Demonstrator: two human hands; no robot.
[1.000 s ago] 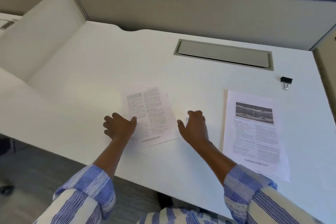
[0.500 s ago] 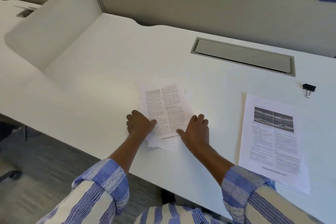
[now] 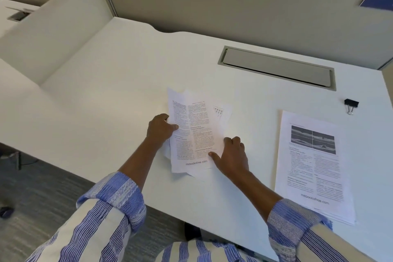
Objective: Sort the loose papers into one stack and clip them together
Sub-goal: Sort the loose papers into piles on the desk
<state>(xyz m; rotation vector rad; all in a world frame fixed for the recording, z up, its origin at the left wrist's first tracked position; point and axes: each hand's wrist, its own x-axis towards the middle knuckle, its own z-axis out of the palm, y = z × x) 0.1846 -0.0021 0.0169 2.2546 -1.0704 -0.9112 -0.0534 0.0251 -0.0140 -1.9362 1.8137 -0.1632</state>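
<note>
A loose bundle of printed papers lies in the middle of the white desk, its sheets fanned and slightly buckled. My left hand grips the bundle's left edge, thumb on top. My right hand holds its lower right edge, thumb pressed on the top sheet. A second, flat stack of printed pages with a grey picture at its top lies to the right, apart from both hands. A black binder clip sits beyond that stack near the desk's right side.
A grey cable hatch is set into the desk behind the papers. A beige partition runs along the back and a white divider stands at the left. The desk's front edge runs just below my forearms.
Both hands have closed in on the middle papers; the bundle now buckles upward and a sheet underneath shows at its right. The view shifted, so everything sits further right in frame.
</note>
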